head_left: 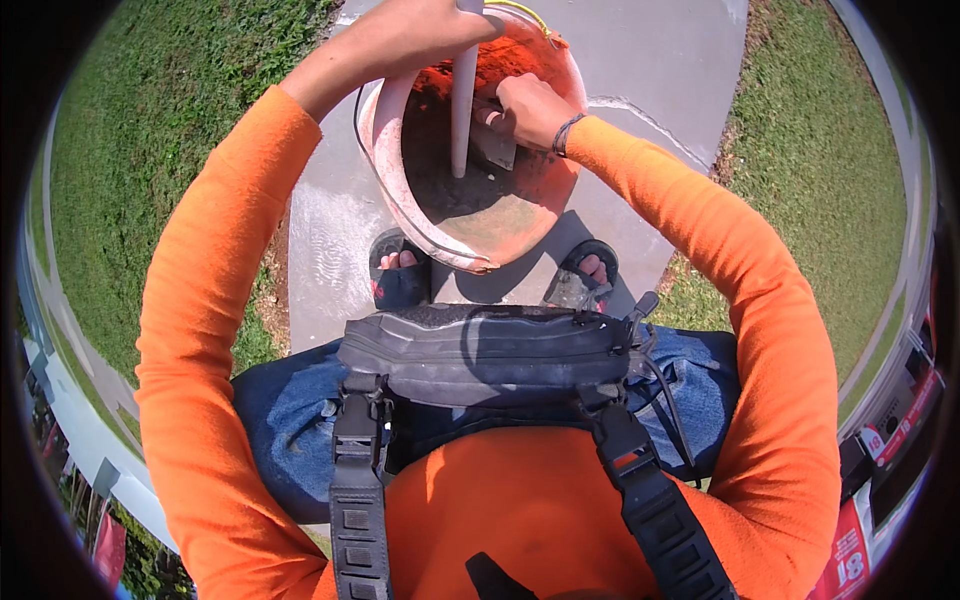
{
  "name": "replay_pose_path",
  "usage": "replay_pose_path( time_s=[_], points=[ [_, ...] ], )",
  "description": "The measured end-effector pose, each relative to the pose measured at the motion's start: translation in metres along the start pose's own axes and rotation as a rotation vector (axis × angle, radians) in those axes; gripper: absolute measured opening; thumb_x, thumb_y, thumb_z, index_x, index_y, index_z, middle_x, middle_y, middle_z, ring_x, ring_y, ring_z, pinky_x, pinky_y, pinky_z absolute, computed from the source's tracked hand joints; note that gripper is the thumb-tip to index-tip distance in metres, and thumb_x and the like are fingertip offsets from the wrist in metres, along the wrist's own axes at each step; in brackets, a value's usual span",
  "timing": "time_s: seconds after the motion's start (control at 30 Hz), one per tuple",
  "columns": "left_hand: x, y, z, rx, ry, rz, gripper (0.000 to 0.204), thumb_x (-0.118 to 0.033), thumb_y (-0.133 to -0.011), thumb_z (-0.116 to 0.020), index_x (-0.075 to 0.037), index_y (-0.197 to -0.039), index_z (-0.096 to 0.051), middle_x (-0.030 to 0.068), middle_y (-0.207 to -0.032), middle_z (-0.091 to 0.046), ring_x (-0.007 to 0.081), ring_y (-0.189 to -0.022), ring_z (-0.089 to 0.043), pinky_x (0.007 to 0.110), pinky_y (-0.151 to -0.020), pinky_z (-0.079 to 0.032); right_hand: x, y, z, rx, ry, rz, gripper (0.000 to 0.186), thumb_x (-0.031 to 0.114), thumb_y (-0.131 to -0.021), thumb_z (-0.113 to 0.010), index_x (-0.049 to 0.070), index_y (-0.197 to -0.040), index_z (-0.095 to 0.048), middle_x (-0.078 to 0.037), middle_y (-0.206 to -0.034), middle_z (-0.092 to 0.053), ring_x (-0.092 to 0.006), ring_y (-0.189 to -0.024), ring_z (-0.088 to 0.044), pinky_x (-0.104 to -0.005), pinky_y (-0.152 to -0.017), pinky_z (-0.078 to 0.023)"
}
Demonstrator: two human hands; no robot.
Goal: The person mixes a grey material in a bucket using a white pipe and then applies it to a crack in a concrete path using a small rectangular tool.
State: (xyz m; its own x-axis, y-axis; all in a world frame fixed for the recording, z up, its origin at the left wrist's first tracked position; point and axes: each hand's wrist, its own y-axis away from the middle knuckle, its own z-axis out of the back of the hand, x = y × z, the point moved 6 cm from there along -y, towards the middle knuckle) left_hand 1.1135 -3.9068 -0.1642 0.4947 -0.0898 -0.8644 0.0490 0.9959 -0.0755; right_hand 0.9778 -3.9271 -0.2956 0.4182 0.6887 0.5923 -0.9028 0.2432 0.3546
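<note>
My left hand (440,30) grips a white pipe (462,120) near its top; the pipe stands upright inside a round bucket (390,140) with a pale rim and orange-stained inside. My right hand (530,105) reaches into the bucket just right of the pipe, fingers closed on a flat grey tool (496,150) with a squared blade, like a scraper. Dark, dirty residue covers part of the bucket's inside. A thin yellow cord (530,18) is at the far rim.
The bucket stands on a cracked grey concrete path (660,60), between grass (110,190) on the left and grass (820,200) on the right. My sandalled feet (400,260) are by its near side. A dark chest pouch (480,355) hangs below it in view.
</note>
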Motion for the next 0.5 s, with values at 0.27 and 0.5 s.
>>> replay_pose_path(
  time_s=[0.27,0.5],
  points=[
    [0.021,0.003,0.003,-0.026,-0.003,0.268,0.023,-0.014,-0.089,-0.067,0.001,-0.106,-0.068,0.01,-0.091,-0.067,0.0173,-0.083,-0.062,0.033,-0.073,-0.055,0.02,0.005,0.007,-0.082,0.171,0.107,0.018,0.014,-0.086,-0.057,0.002,-0.087,-0.071,-0.025,-0.087,-0.07,-0.0418,-0.086,-0.069,-0.0489,-0.076,-0.055],
    [0.011,0.004,-0.004,0.035,-0.038,0.3,0.026,-0.016,-0.091,-0.064,-0.004,-0.113,-0.07,0.0119,-0.096,-0.068,0.019,-0.085,-0.064,0.033,-0.076,-0.055,0.018,0.005,0.012,0.049,0.194,0.017,0.018,0.01,-0.079,-0.055,0.002,-0.074,-0.071,-0.023,-0.083,-0.07,-0.0408,-0.083,-0.069,-0.0465,-0.076,-0.055]
  ],
)
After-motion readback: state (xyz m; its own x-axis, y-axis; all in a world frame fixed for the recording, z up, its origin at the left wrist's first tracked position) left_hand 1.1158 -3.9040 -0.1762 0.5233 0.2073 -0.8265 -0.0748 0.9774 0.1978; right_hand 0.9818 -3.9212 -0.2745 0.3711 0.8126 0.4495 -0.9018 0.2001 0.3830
